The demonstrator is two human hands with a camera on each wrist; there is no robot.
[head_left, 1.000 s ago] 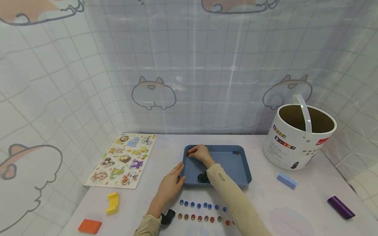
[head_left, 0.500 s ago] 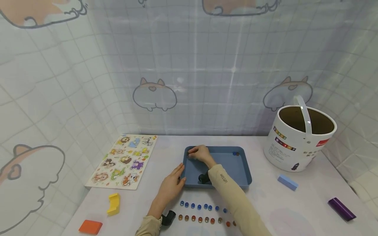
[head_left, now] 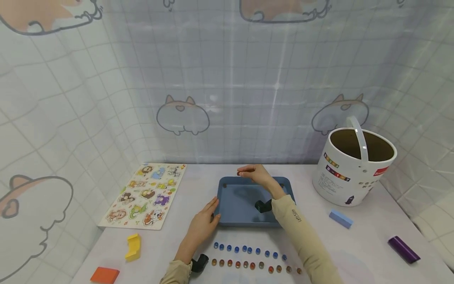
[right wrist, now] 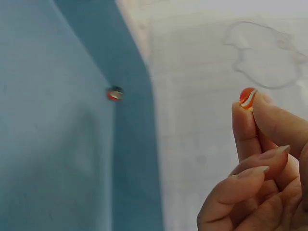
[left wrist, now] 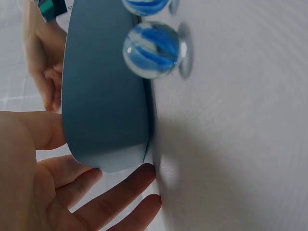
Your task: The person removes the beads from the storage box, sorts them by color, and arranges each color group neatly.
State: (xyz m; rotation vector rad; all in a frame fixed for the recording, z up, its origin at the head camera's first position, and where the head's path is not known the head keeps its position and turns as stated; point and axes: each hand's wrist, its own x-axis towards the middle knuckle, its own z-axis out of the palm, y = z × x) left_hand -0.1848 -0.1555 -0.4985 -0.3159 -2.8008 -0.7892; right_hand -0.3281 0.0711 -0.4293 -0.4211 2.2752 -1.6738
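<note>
The orange marble (right wrist: 248,97) was a small glassy ball, orange-red with a white streak, pinched between the thumb and forefinger tips of the right hand (head_left: 256,174) and held in the air above the far rim of the blue tray (head_left: 237,219). In the head view it showed only as a dark speck at the fingertips (head_left: 239,173). The other fingers of that hand were curled loosely under the pinch.

A second earlier the right hand had been down inside the tray at its far left corner, fingers on the tray floor; it had since lifted clear and drifted right, over the rim. The left hand (head_left: 204,221) had stayed where it was — fingers straight and relaxed, resting against the tray's near left corner, holding nothing.

The right wrist view showed what the head view could not: the marble's colouring, and a second orange marble (right wrist: 114,93) lying in the tray against its wall. The left wrist view showed the left hand's fingers (left wrist: 113,198) spread at the tray's rounded corner, and a blue marble (left wrist: 150,49) swirled with white on the table just beside the tray wall. Only the head view gave the two rows on the table in front of the tray — a row of blue marbles (head_left: 249,250) and, nearer the person, a row of orange marbles (head_left: 253,266).
</note>
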